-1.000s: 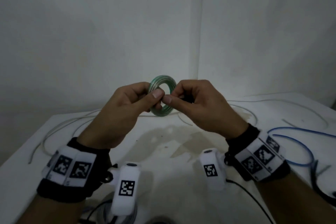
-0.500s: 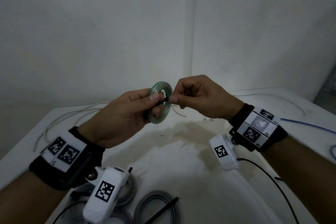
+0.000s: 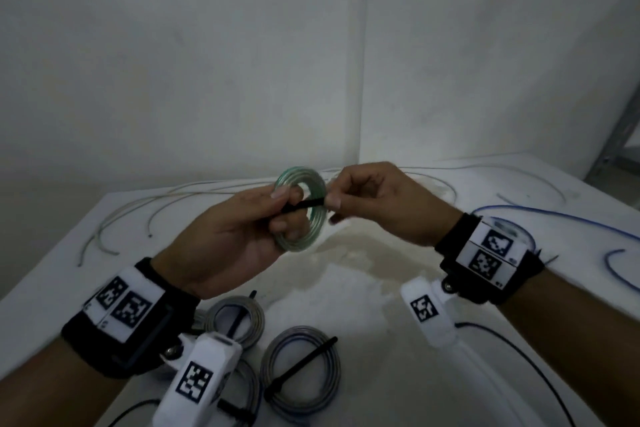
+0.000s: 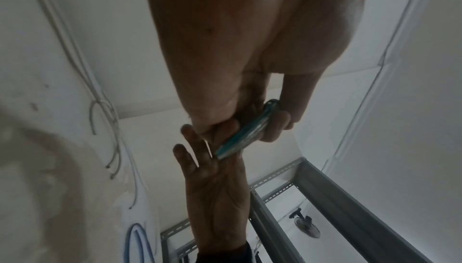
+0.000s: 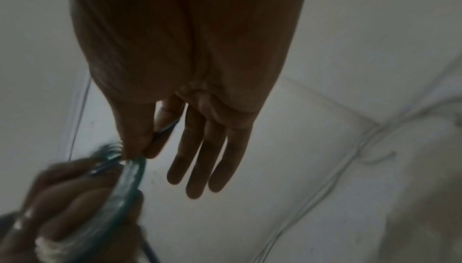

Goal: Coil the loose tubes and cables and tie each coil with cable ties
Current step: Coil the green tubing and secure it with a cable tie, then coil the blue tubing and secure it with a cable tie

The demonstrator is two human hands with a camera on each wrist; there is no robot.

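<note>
Where the two hands meet above the white table (image 3: 363, 305), a small coil of clear greenish tube (image 3: 300, 213) is held upright in the air, its ring facing the wearer; a black cable tie (image 3: 302, 206) crosses the coil's middle, running from the left thumb to the right fingertips. Left hand (image 3: 235, 239): thumb and curled fingers grip the coil's left and lower rim, the thumb pressing the tie's near end; in the left wrist view the coil (image 4: 243, 134) shows edge-on between the fingers. Right hand (image 3: 384, 204): thumb and forefinger pinch the tie's far end at the coil's right rim; the other three fingers (image 5: 200, 158) lie straight and loose in the right wrist view. On the table near the wearer: grey coils (image 3: 303, 371) already bound with black ties, one (image 3: 239, 321) partly under the left wrist; loose pale cables (image 3: 138, 215) trail along the far left edge; a blue cable (image 3: 568, 218) loops at the right; a grey metal rack (image 4: 337, 208) stands beyond the table.
</note>
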